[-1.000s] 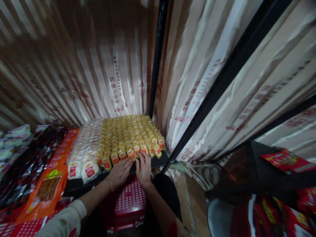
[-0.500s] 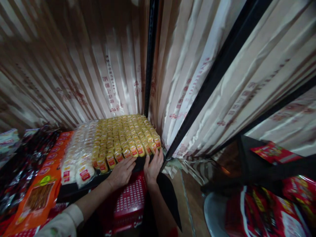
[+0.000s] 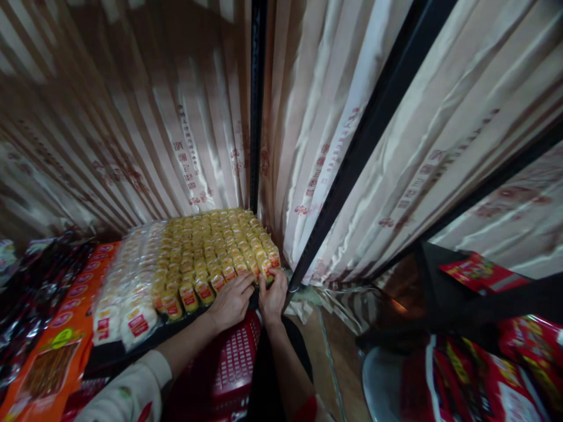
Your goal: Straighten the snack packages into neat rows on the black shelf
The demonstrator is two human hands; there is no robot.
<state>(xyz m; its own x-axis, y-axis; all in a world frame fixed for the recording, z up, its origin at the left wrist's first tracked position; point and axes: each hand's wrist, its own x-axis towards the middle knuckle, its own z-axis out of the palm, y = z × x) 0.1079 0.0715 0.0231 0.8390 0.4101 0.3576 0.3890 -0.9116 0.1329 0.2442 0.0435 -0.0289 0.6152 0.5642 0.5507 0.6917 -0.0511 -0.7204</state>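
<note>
Rows of small yellow packets (image 3: 215,246) with red labels stand packed together on a dark shelf. My left hand (image 3: 233,302) lies along their front edge, fingers stretched forward against the front packets. Beside it, my right hand (image 3: 272,296) has thumb and fingers at the end packet (image 3: 267,267) near the right corner, apparently gripping its front. The undersides of both hands are hidden. To the left of the yellow rows are white packets (image 3: 136,293) in clear wrapping with red labels.
An orange bag (image 3: 65,328) and dark shiny packs (image 3: 35,299) lie at the left. Below my hands is a red basket (image 3: 233,357). A black post (image 3: 347,187) rises close to my right hand, before pale curtains (image 3: 211,117). Red packages (image 3: 475,375) stand at lower right.
The view has shifted slightly, so the packets appear farther left. My left hand has moved right along the front edge, closer to my right hand, whose fingers have drawn in around the end packet.
</note>
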